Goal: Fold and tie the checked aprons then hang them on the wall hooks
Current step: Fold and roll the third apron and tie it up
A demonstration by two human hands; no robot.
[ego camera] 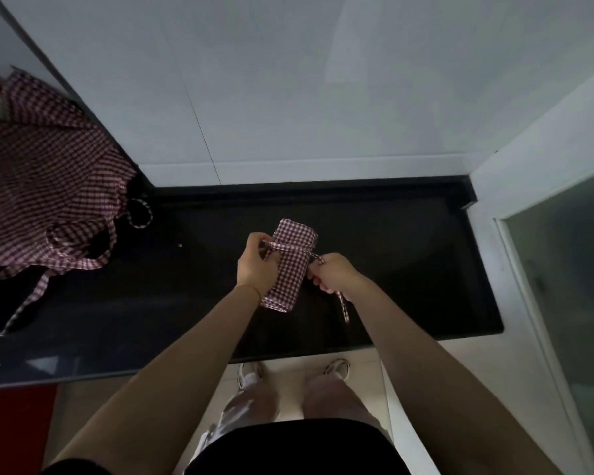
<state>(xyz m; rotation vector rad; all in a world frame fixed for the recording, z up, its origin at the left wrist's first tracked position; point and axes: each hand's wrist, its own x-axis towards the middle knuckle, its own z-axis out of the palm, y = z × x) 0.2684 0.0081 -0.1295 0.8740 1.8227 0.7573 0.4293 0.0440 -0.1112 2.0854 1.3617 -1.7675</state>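
A red-and-white checked apron (290,265) is rolled into a narrow bundle and held just above the black countertop (408,269). A checked strap (285,247) runs across the bundle near its far end. My left hand (256,265) pinches the strap's left end beside the bundle. My right hand (333,274) grips the strap's other end on the right; its loose tail (344,308) hangs below the fist. A second checked apron (45,186) lies unfolded in a heap at the counter's left, its straps (14,313) trailing toward the front edge.
White tiled walls (288,97) rise behind the counter and on the right. A glass panel (570,286) stands at the right. The counter's front edge runs just ahead of my legs and feet on the pale floor. No wall hooks are in view.
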